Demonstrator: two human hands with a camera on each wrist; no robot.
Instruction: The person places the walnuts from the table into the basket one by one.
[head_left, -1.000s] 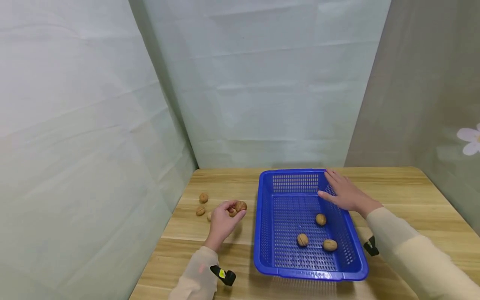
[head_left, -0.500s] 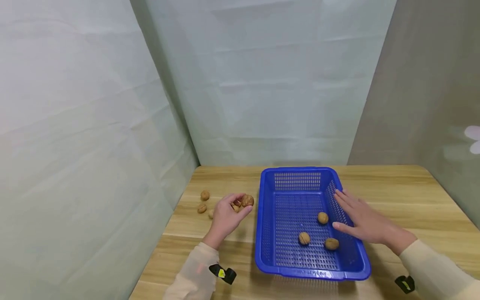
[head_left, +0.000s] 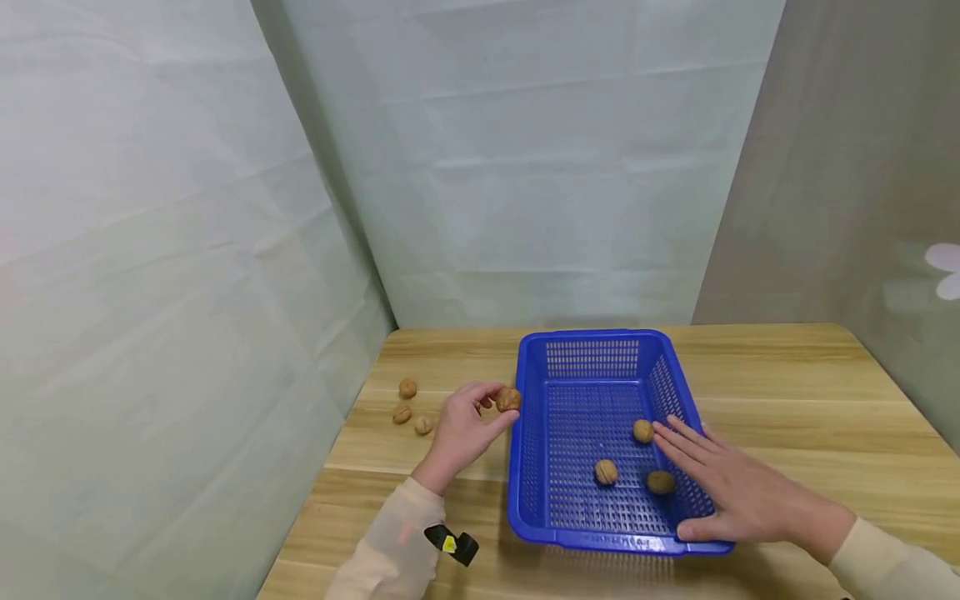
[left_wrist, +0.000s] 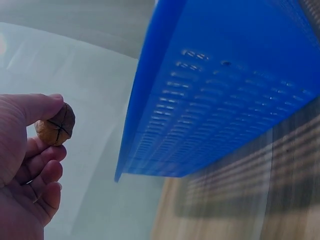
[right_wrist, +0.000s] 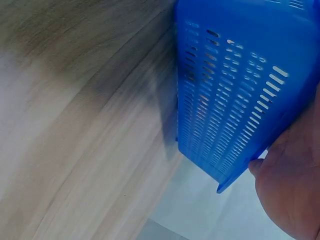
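Observation:
My left hand (head_left: 463, 429) pinches a walnut (head_left: 508, 399) between thumb and fingers, just outside the left rim of a blue plastic basket (head_left: 522, 467). In the left wrist view the walnut (left_wrist: 56, 126) shows dark seams crossing on its shell, and the basket's slotted wall (left_wrist: 200, 110) rises beside it. Three walnuts lie on the basket floor, one of them a darker walnut (head_left: 661, 482). My right hand (head_left: 742, 492) lies over the basket's right rim near the front corner, fingers straight and reaching inward. The right wrist view catches part of this hand (right_wrist: 292, 175) against the rim.
Three more walnuts lie on the wooden table (head_left: 810, 400) left of the basket, including a pale walnut (head_left: 423, 426) nearest the left hand. Light cloth (head_left: 555, 167) hangs behind the table and along its left side.
My left hand has carried the walnut rightward to the basket's left rim. My right hand has slid along the right rim from the far end toward the near corner.

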